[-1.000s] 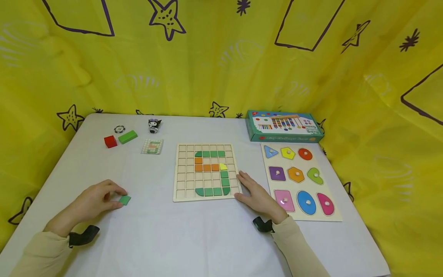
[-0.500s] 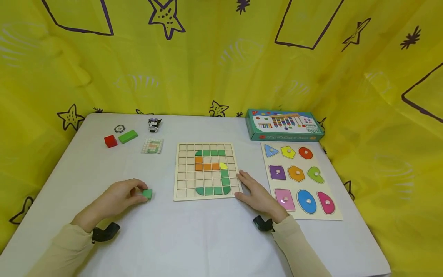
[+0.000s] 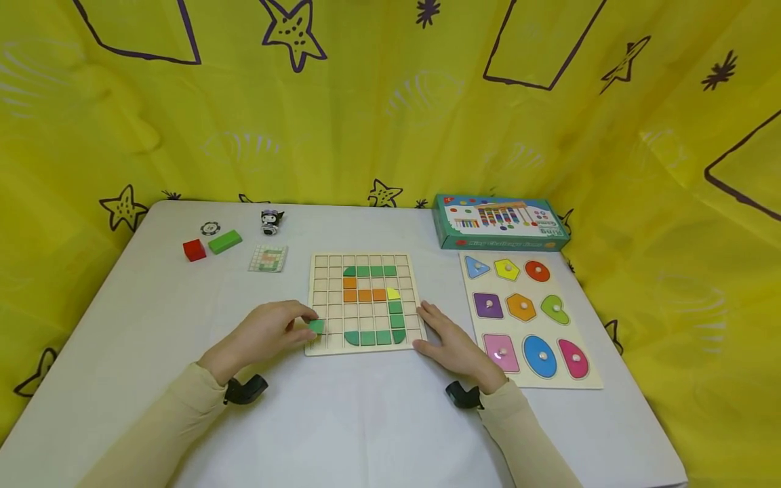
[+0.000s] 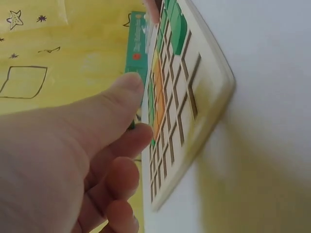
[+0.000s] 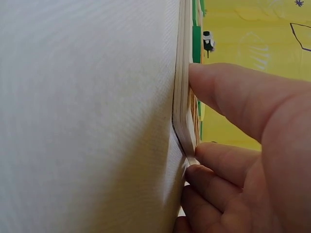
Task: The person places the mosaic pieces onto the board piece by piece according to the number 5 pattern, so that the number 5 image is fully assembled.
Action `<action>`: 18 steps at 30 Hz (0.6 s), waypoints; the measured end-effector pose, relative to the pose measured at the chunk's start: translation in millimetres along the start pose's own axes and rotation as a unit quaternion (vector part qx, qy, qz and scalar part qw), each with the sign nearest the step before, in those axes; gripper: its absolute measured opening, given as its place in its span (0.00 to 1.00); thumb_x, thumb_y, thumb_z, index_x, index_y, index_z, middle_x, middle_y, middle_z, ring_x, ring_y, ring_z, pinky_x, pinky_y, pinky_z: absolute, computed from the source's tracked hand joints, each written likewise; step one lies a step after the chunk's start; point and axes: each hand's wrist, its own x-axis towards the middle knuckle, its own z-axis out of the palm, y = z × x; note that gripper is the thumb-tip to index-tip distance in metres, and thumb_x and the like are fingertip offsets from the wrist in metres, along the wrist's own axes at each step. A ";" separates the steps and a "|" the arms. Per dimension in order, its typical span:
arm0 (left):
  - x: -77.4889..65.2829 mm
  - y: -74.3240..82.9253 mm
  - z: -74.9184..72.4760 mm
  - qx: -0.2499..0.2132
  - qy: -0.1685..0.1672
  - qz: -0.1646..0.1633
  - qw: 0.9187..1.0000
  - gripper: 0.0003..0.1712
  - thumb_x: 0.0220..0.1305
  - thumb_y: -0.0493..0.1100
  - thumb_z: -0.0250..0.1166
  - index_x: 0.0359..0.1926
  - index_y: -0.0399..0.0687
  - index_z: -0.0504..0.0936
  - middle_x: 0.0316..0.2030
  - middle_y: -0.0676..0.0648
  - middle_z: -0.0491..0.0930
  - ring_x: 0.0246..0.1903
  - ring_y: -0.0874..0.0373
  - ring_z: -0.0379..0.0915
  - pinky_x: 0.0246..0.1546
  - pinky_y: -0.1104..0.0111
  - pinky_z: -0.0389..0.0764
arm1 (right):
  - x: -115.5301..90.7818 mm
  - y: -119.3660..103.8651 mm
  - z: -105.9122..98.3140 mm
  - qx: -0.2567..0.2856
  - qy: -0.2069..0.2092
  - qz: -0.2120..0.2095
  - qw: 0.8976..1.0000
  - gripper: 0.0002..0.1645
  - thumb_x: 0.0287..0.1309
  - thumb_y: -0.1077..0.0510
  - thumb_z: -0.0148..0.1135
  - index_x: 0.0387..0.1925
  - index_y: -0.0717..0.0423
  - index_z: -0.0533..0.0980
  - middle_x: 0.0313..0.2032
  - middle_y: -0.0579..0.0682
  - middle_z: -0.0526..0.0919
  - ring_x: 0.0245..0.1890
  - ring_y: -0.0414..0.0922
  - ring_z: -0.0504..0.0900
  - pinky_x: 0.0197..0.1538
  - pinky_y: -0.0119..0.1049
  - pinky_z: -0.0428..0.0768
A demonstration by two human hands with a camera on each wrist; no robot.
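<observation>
In the head view, my left hand (image 3: 268, 335) pinches a small green square tile (image 3: 316, 327) between thumb and fingertips, over the left edge of a wooden grid board (image 3: 321, 298). The left wrist view shows this hand (image 4: 92, 131) beside the board, the tile mostly hidden behind the thumb. My right hand (image 3: 454, 346) rests at the board's lower right edge. Seen from the right wrist, its thumb touches the board's rim (image 5: 182, 97), the other fingers nearly straight. Green tiles (image 3: 369, 271), orange tiles (image 3: 364, 295) and one yellow piece (image 3: 393, 293) form a figure in the grid.
A small pattern card (image 3: 268, 258), red block (image 3: 194, 250), green block (image 3: 225, 242), round chip (image 3: 210, 228) and figurine (image 3: 270, 221) stand at the back left. Right of the board lie a shape puzzle (image 3: 518, 332) and a teal game box (image 3: 502, 224). A yellow curtain (image 3: 366, 122) hangs behind.
My left hand has carried the green tile rightward across the table, from the left side to the board's left edge. The right hand has stayed at the board's right edge.
</observation>
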 end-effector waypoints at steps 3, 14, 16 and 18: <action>13.3 6.3 7.0 0.000 0.004 0.005 1.000 0.16 0.58 0.47 0.73 0.45 0.46 0.85 0.35 0.56 0.80 0.26 0.62 0.67 0.30 0.67 0.72 | 0.4 1.0 -0.5 -0.002 0.002 -0.003 1.000 0.43 0.65 0.50 0.62 0.73 0.62 0.55 0.75 0.55 0.49 0.74 0.54 0.45 0.69 0.52 0.50; 41.9 14.1 31.3 0.014 0.004 0.020 1.000 0.15 0.57 0.49 0.73 0.42 0.46 0.86 0.35 0.55 0.82 0.36 0.59 0.77 0.41 0.60 0.76 | 0.9 2.1 1.7 -0.001 0.002 -0.006 1.000 0.43 0.65 0.50 0.62 0.74 0.61 0.55 0.75 0.55 0.48 0.74 0.53 0.45 0.69 0.51 0.50; 43.6 15.1 32.6 0.017 0.009 0.029 0.999 0.14 0.57 0.48 0.73 0.41 0.47 0.86 0.35 0.55 0.82 0.36 0.59 0.76 0.40 0.60 0.76 | 1.4 2.1 1.8 -0.002 0.003 -0.009 1.000 0.43 0.65 0.50 0.62 0.73 0.62 0.55 0.75 0.55 0.49 0.73 0.54 0.46 0.69 0.51 0.51; 45.4 15.6 33.5 0.022 0.014 0.038 0.999 0.14 0.56 0.48 0.74 0.41 0.47 0.87 0.35 0.55 0.81 0.35 0.59 0.76 0.38 0.62 0.76 | 1.8 2.3 1.7 -0.003 0.003 -0.009 1.000 0.43 0.65 0.49 0.61 0.73 0.62 0.55 0.75 0.55 0.49 0.73 0.54 0.46 0.69 0.51 0.51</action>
